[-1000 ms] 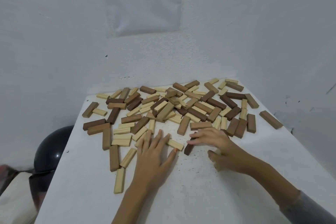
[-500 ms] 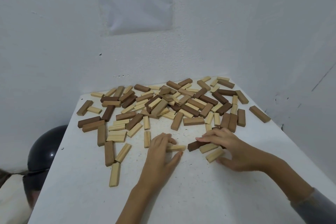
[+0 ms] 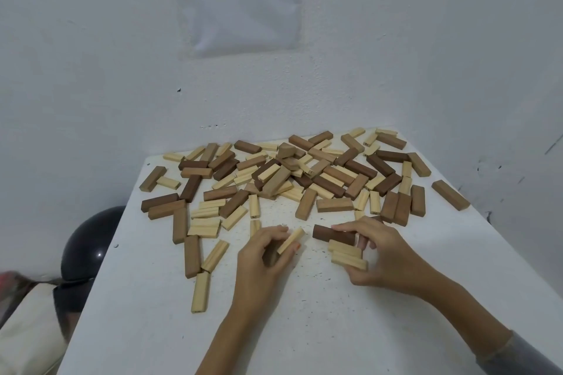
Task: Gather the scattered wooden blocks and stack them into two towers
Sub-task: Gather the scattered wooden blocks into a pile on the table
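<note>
A white wall (image 3: 91,70) fills the upper half of the view, and a printed sheet (image 3: 237,9) in a clear cover hangs on it. Below stands a white counter (image 3: 304,329) with small dark specks on its surface, its far edge against the wall. To the left of the counter, lower down, there is a black round object (image 3: 88,246), glossy, and next to it a cream cloth (image 3: 27,329); what these are I cannot tell.

The scattered wooden blocks (image 3: 274,179) lie over the far half of the counter, dark brown, mid brown and pale. In the middle some lie on top of others, and at the edges they lie flat and single. No tower stands on the counter.

Both hands are on the near side of the heap. The left hand (image 3: 262,259) has its fingers curled round a pale block (image 3: 291,240), which points up and to the right, lifted a little off the counter. The right hand (image 3: 387,256), with a grey sleeve (image 3: 518,356) on its forearm, bends over a small group. Its index fingertip lies on a dark brown block (image 3: 333,234), and its thumb and bent fingers grip two pale blocks (image 3: 348,256) that lie side by side just in front of the dark one, touching it. The two hands are near each other but apart.
</note>
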`<state>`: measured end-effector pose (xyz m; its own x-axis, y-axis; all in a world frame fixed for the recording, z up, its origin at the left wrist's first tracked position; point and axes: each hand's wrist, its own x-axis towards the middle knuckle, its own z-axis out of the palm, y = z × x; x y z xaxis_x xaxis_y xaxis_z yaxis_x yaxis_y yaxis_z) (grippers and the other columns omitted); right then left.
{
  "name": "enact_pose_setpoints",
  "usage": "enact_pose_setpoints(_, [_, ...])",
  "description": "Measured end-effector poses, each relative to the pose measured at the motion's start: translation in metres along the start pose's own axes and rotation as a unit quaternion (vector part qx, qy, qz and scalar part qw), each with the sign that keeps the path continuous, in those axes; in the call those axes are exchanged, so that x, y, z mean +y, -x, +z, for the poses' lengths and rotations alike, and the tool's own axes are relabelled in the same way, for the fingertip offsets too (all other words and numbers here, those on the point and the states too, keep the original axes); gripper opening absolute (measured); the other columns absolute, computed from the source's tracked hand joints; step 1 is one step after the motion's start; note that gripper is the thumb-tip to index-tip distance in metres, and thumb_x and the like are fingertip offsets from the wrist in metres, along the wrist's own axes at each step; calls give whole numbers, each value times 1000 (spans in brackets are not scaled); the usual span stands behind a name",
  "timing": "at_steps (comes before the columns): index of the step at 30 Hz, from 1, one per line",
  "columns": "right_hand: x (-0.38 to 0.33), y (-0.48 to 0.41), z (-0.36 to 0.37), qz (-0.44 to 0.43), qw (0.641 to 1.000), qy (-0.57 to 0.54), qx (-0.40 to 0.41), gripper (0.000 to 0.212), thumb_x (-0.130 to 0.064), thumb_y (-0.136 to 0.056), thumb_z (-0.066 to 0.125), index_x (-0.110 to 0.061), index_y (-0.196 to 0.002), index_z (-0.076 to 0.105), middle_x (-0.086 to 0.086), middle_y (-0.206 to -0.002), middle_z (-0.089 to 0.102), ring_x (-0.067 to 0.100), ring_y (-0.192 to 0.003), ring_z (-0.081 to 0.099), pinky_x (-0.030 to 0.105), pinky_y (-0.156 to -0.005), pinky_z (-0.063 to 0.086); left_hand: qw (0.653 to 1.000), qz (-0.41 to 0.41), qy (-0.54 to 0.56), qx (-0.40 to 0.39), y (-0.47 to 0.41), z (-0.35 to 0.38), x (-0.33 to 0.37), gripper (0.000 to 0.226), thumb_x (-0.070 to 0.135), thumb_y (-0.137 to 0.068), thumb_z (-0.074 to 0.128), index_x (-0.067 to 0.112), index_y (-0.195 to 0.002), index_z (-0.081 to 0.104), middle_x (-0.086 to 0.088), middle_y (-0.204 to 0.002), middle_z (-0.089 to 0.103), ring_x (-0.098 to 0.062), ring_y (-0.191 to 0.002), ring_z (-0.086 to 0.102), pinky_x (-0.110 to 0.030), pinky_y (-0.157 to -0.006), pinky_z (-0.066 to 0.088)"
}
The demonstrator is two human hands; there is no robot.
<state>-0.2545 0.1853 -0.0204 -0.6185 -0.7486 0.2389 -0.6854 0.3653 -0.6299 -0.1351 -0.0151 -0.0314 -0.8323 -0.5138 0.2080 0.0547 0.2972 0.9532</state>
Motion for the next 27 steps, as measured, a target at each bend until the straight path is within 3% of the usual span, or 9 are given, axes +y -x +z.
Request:
enact_pose_setpoints(4, [-14,-21,3,9,996,-75,55,61,-19,-64,81,-25,-121,62,-18,-106,60,-2,-82,52,8,-67,39,999,-1,11,34,-20,-7,7,17,13,-85,73,21,-100,71,12,-98,71,-6,-98,64,-25,-86,52])
enact_pose_setpoints(6, [-20,-37,4,45,990,-114,73,62,-12,-66,84,-31,-120,61,-15,-103,59,0,-81,52,11,-68,41,999,17,3,35,-34,-8,12,23,11,-87,71,23,-106,68,15,-100,70,-2,-100,64,-19,-86,51])
enact_pose_setpoints(12, [-25,-102,18,147,952,-218,157,57,-13,-73,80,-23,-124,58,-8,-99,56,7,-71,50,15,-66,46,997,20,34,71,-84,4,15,30,10,-90,67,17,-119,64,10,-111,68,0,-106,62,-17,-91,49])
enact_pose_setpoints(14, [-25,-122,23,173,946,-213,171,57,-18,-74,79,-23,-126,57,-7,-106,58,6,-72,53,17,-69,47,997,15,33,74,-100,9,13,30,11,-91,65,15,-121,64,10,-114,67,1,-109,60,-18,-94,48])
enact_pose_setpoints(18, [-22,-152,31,197,942,-188,197,55,-21,-76,77,-21,-127,56,-8,-102,53,13,-85,57,13,-70,44,996,1,37,75,-130,17,11,29,12,-93,63,16,-122,62,18,-112,62,6,-109,57,-14,-95,46])
enact_pose_setpoints(21, [-17,-164,40,185,953,-151,189,49,-22,-81,74,-19,-126,55,-5,-120,52,16,-99,55,13,-74,42,998,-8,37,57,-145,22,9,29,15,-98,55,16,-126,60,19,-114,62,11,-109,55,-10,-93,44])
enact_pose_setpoints(27, [-14,-172,47,176,959,-125,184,37,-26,-88,66,-17,-124,58,0,-124,48,22,-114,52,38,-97,47,997,-48,63,4,-154,27,9,31,14,-103,39,26,-124,59,13,-112,63,9,-100,57,-12,-88,44])
